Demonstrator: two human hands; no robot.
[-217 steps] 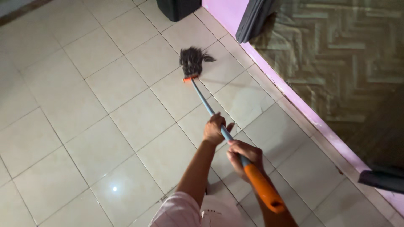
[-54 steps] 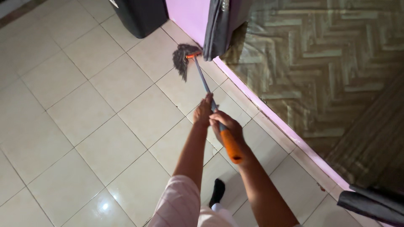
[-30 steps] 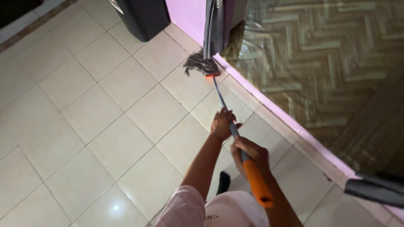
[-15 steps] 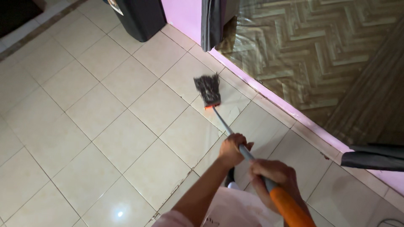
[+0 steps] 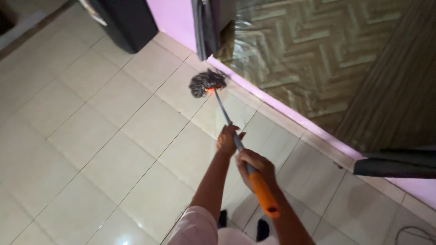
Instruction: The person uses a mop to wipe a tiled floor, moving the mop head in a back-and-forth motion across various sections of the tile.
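Both hands grip a mop by its grey pole (image 5: 223, 111), which ends in an orange grip (image 5: 262, 196). My left hand (image 5: 226, 140) is the forward one on the pole. Just behind it, my right hand (image 5: 254, 164) closes where the grey pole meets the orange grip. The dark stringy mop head (image 5: 204, 82) lies on the pale floor tiles (image 5: 113, 131) close to the pink wall base (image 5: 277, 105). Pale pink clothing and dark feet show at the bottom edge.
A dark bin (image 5: 125, 20) stands at the top left by the pink wall. A dark curtain (image 5: 205, 25) hangs beside a glass pane backed by a zigzag pattern (image 5: 313, 54). A dark furniture edge (image 5: 395, 163) juts in at the right. A cable (image 5: 415, 233) lies at the bottom right.
The mop head has swept forward and left, from the open tile to the pink wall base under the curtain. Both hands have stayed on the pole.
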